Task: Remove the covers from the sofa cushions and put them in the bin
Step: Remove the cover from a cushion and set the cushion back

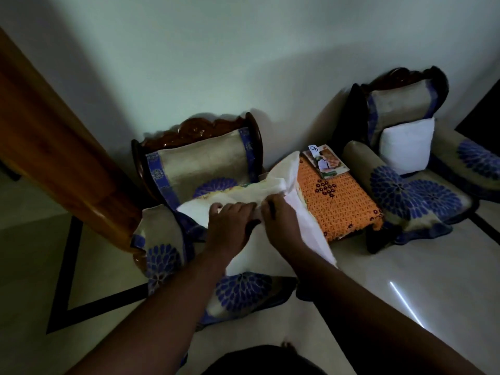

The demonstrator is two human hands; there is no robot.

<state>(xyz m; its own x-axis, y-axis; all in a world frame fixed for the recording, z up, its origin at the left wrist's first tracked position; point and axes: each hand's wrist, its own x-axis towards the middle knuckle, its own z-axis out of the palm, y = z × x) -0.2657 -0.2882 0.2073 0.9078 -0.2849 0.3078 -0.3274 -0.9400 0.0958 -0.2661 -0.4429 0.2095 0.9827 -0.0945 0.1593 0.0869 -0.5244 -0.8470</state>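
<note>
White cloth fills the middle of the view: a cushion (243,209) lies over the seat of the left chair (200,163), its far corner reaching across the near edge of the orange side table (341,204). The left hand (232,220) and right hand (278,215) meet on its upper face, fingers curled into the fabric, each seeming to pinch a fold of the cover (305,226). Which layer is cover and which is inner pad I cannot tell in this dim light.

Risks, as I judge them: pulling with both hands so close together could bunch the cover round the pad and jam it; a hard tug might sweep the cards (324,161) off the table's far corner.

Pale, limp and creased, the cover shows a yellow patterned trim along its far edge. No bin is in view. A second white cushion (405,144) sits on the right chair (422,185).
</note>
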